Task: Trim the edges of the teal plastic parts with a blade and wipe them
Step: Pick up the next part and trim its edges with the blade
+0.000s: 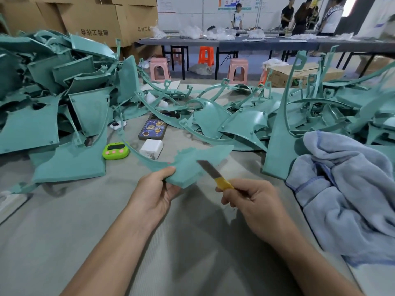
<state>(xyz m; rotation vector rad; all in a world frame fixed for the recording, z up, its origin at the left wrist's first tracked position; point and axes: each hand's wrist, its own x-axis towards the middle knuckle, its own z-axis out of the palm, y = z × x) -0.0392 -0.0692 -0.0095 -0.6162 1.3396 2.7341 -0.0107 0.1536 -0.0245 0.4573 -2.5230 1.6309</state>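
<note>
Teal plastic part: a flat, curved piece with a long thin arm sweeping up and to the left. It is held above the tabletop in the middle of the view, close to the person.
Left hand: grips the part's near edge, thumb on top and fingers curled underneath.
Right hand: closed around the yellow handle of a knife, just right of the part.
Blade: points up and left across the part's right-hand face. The picture is slightly blurred here, so whether the edge touches the plastic cannot be told.
Step in hand: probably trimming rough flash from the part's edge; this piece appears not yet wiped.
Towel: pale blue, crumpled on the tabletop to the right, apart from both hands.
Other teal parts: a heaped pile at left, and a pile at right.
Small items: a phone, a green timer and a white charger lie on the tabletop just beyond the held part.
Risk to fingers: the blade tip aims toward the left hand, so a slip off the plastic could carry it into the thumb or fingers.
Risk to part: the thin arm is unsupported. Hard pressure could flex it, gouge the face or snap the arm.
Risk nearby: the arm hangs over the timer and charger, and turning the part could knock them.
</note>
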